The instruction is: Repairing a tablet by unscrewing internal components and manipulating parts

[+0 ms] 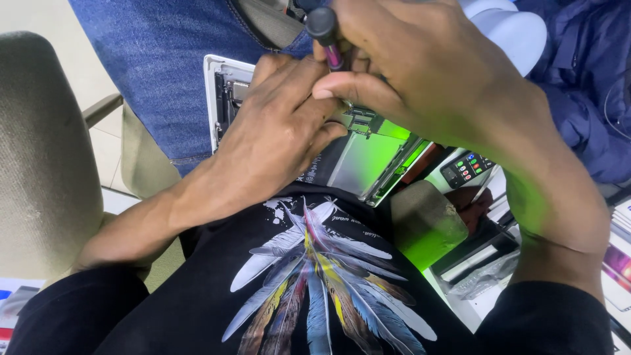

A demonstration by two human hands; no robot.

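An opened silver laptop chassis [223, 85] lies across my lap, its inner parts showing at the left end. My left hand [276, 125] presses down on its middle, fingers spread over the internals. My right hand [420, 72] grips a screwdriver [323, 29] with a black cap and purple shaft, held upright. Its tip is hidden between my fingers, near a metal hinge bracket [361, 121]. Green light falls on the chassis edge beneath my right wrist.
A beige chair [39, 151] stands at the left. Blue jeans [164, 59] of another person fill the top. A dark blue jacket [585, 79] and a white rounded object [513, 29] sit at the upper right. A calculator [467, 167] lies on a cluttered surface at the right.
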